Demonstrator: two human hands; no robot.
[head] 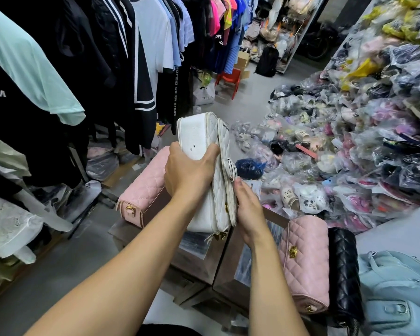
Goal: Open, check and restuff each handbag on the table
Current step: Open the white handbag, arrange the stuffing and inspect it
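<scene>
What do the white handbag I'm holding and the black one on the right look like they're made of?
The white handbag looks like faux leather, matte: diamond-quilted stitched sides, and a smooth end panel with small dark marks. The black handbag is probably synthetic leather too, but glossier: light glints off its puffy quilted diamonds. Real or faux can't be told.

On my feed a grey concrete floor (252, 98) runs up the middle. Along the left I see hanging clothes (121, 57), shirts and dark tops packed close. On the right a heap of plastic-bagged shoes (349, 141) slopes up from the floor. Farther back stand a red plastic chair (229, 81), a cardboard box (243, 59) behind it, and a black backpack (267, 60) against a crammed shelf unit (289, 32). The light is even.
</scene>
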